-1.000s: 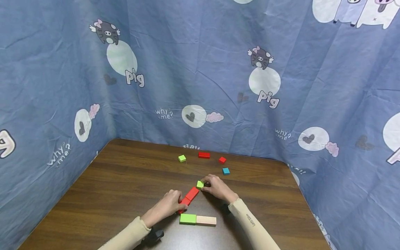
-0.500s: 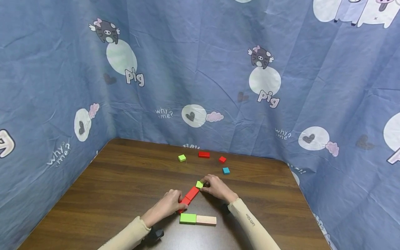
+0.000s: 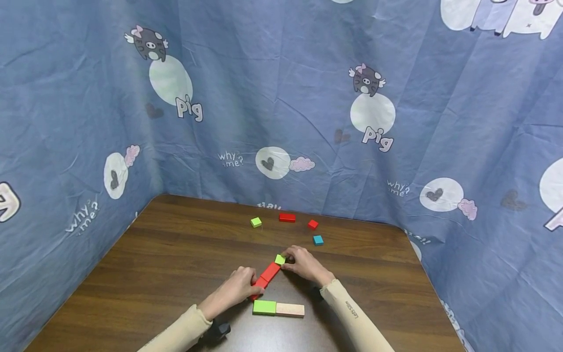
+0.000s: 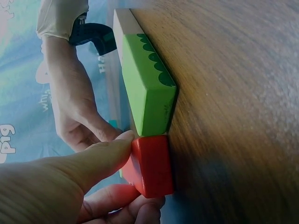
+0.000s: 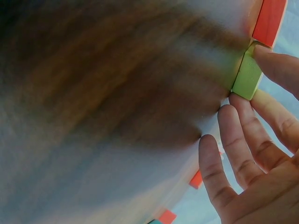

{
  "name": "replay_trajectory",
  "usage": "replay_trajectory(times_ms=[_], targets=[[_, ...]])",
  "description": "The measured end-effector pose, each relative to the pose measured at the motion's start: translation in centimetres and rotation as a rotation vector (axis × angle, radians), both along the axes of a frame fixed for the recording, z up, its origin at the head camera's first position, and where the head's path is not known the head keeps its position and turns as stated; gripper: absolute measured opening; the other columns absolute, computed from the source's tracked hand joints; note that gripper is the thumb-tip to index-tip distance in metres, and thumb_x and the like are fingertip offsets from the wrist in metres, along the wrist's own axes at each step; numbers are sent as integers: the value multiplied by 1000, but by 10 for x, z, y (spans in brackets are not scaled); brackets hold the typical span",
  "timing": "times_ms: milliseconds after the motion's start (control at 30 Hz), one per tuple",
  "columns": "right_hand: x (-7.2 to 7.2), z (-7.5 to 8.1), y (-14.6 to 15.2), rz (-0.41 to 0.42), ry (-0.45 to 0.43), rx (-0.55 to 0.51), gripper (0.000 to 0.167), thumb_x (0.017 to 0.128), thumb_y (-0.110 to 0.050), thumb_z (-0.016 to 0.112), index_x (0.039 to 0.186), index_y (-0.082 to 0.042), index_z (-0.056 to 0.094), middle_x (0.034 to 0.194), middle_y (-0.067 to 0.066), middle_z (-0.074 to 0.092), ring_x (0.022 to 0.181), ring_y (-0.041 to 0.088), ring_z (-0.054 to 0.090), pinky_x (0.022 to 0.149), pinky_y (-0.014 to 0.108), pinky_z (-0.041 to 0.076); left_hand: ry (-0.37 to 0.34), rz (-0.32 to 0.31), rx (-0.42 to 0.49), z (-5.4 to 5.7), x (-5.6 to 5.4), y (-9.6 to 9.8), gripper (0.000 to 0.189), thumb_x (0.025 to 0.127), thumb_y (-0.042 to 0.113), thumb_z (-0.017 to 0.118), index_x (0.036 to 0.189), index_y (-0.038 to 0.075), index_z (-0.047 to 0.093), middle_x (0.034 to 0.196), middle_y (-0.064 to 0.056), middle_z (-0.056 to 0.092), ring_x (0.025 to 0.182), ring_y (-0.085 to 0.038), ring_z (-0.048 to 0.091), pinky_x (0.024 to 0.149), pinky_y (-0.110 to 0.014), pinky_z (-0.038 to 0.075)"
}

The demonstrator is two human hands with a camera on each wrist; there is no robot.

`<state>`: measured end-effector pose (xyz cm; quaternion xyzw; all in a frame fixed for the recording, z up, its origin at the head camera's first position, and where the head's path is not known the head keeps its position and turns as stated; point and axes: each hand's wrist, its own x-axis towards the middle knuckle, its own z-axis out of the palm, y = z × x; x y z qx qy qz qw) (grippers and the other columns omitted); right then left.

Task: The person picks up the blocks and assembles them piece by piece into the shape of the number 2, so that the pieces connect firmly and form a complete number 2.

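Two red blocks, a far one (image 3: 270, 272) and a near one (image 3: 260, 283), lie end to end in a slanting row on the table. My left hand (image 3: 237, 287) pinches the near block between thumb and fingers; the left wrist view shows its red end (image 4: 156, 165) close beside a green block (image 4: 149, 88). At the row's far end sits a small lime-green block (image 3: 279, 259). My right hand (image 3: 305, 265) holds it between thumb and fingertips. In the right wrist view this green block (image 5: 247, 74) meets the red block (image 5: 270, 21) or nearly so.
Nearer the person, a green rectangular block (image 3: 264, 307) and a plain wooden one (image 3: 290, 310) form a second row. Farther back lie a lime block (image 3: 256, 222), a long red block (image 3: 287, 218), a small red block (image 3: 313, 224) and a blue block (image 3: 318, 240). A blue curtain (image 3: 272, 122) hangs behind.
My right hand has slid the small lime-green block slightly left, up to the far red block's end. The left hand stays in place on the near red block.
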<state>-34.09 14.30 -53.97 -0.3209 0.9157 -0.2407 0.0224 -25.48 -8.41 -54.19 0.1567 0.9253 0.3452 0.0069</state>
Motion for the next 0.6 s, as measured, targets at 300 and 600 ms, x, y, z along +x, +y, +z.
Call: replay_trajectory(times_ms=[300,600], targets=[[0,1,-1,-5,-4,14,32,86,-23,72,114,-9,66,100,1,65,91,13,61,80,27,50,-5,-1,4,0,1,0,31,74,20,82,68,8,54,60,7,43,52,-6,37,45,-20,27],[-1,-1,0,1,4,28,35,86,-26,72,116,-9,65,102,1,64,93,13,61,81,28,50,14,7,-9,2,2,2,30,72,19,83,68,7,56,59,7,44,52,-7,38,46,-20,28]])
